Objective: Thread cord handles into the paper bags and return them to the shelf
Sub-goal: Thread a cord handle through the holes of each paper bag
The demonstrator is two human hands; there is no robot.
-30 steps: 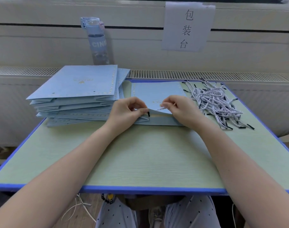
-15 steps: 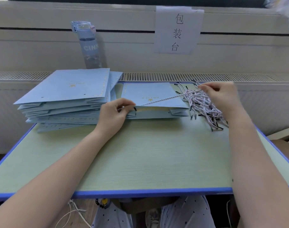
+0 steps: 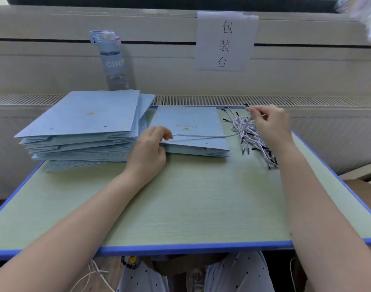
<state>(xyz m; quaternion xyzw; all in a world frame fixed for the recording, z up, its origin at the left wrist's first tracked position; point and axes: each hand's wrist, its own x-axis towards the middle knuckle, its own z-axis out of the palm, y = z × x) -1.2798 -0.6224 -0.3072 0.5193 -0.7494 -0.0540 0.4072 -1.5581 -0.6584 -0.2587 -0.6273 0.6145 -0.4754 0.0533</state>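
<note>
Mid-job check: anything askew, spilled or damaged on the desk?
Nothing spilled or damaged. The bag stack is fanned unevenly, lower bags jutting toward the near edge, and the cord pile is tangled. One cord lies slack across the single bag.

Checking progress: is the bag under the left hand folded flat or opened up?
Folded flat. The bag lies on the table, gusset folds pressed together along its near edge.

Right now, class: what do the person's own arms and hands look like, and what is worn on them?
Both forearms are bare to the frame's edge, no sleeves showing. The left hand and right hand wear no gloves; no ring, watch or bracelet shows. Below the green table with its blue edge, a pale garment with small dark dots covers the lap.
</note>
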